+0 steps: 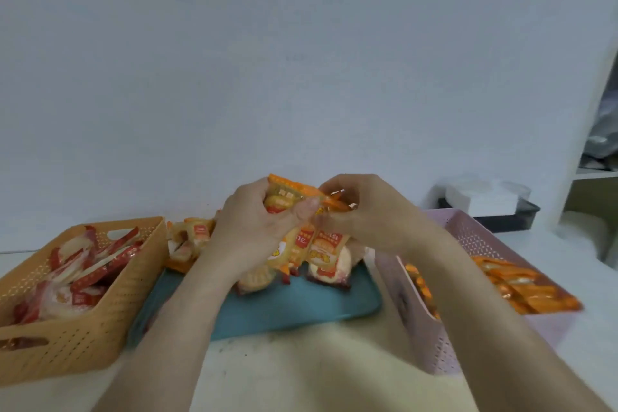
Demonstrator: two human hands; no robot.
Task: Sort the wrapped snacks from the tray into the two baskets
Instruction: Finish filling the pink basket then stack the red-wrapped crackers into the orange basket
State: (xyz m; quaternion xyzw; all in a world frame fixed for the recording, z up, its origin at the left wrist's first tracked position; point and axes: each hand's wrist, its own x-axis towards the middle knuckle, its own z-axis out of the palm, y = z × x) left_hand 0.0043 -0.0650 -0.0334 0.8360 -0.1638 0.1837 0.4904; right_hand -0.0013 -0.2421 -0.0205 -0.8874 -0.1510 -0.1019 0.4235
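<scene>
A teal tray (pixel 301 304) lies in the middle of the table with several wrapped snacks (pixel 326 264) piled at its far side. Above that pile my left hand (pixel 257 224) grips orange-wrapped snacks (pixel 284 194). My right hand (pixel 364 211) pinches the right end of the same orange packets. An orange basket (pixel 80 331) on the left holds several red-and-white wrapped snacks (pixel 83 271). A pink basket (pixel 468 234) on the right holds several orange wrapped snacks (pixel 521 288). My forearms hide parts of the tray and of the pink basket's near wall.
More wrapped snacks (pixel 190 241) lie at the tray's far left corner, beside the orange basket. A black box with white things on it (pixel 491 207) stands behind the pink basket. A white shelf unit (pixel 595 157) rises at the far right. A plain wall is behind.
</scene>
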